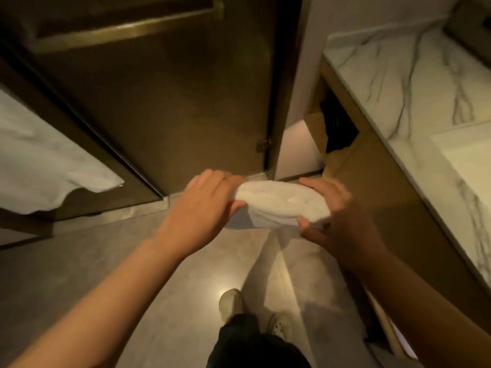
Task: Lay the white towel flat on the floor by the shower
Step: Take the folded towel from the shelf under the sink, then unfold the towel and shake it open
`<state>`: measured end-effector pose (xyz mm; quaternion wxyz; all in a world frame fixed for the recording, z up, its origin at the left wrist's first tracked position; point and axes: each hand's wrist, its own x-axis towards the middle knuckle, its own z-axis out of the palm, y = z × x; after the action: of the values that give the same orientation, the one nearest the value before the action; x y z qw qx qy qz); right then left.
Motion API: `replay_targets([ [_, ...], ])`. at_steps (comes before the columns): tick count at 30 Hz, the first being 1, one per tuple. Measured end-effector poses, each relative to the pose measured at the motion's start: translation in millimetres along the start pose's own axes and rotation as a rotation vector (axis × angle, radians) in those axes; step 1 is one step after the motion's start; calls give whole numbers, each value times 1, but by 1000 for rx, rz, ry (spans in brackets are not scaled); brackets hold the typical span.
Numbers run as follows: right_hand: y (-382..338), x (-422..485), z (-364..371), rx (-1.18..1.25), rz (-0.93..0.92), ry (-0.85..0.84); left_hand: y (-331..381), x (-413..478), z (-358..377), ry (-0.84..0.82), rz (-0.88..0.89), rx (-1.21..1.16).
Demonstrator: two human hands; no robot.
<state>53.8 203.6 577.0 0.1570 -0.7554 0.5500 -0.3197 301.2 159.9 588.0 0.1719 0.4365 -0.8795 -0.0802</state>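
Note:
I hold a folded white towel [281, 205] in the air in front of me, above the pale floor [186, 261]. My left hand [204, 203] grips its left end with the fingers curled over the top. At the right end, my right hand [334, 216] clamps it with the thumb underneath. The towel is bunched in a thick roll between both hands. Straight ahead stands the dark glass shower door [159, 102], its base just beyond the towel.
A marble vanity counter [398, 88] with a sink [473, 160] runs along the right, with a wooden cabinet [372, 181] below. Another white towel [39, 160] hangs at the left. My two feet in light shoes [231, 304] stand on the floor below.

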Motion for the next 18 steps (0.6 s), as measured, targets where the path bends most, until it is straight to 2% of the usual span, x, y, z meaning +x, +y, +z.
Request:
replay_targets([
  [3, -50, -3, -32, 83, 32, 104, 22, -13, -65, 92, 37, 34],
  [8, -122, -13, -55, 176, 65, 96, 36, -49, -137, 122, 12, 62],
  [13, -194, -31, -53, 87, 17, 152, 19, -103, -166, 179, 1, -7],
  [18, -268, -69, -36, 19, -16, 177, 3, -178, -181, 221, 66, -117],
])
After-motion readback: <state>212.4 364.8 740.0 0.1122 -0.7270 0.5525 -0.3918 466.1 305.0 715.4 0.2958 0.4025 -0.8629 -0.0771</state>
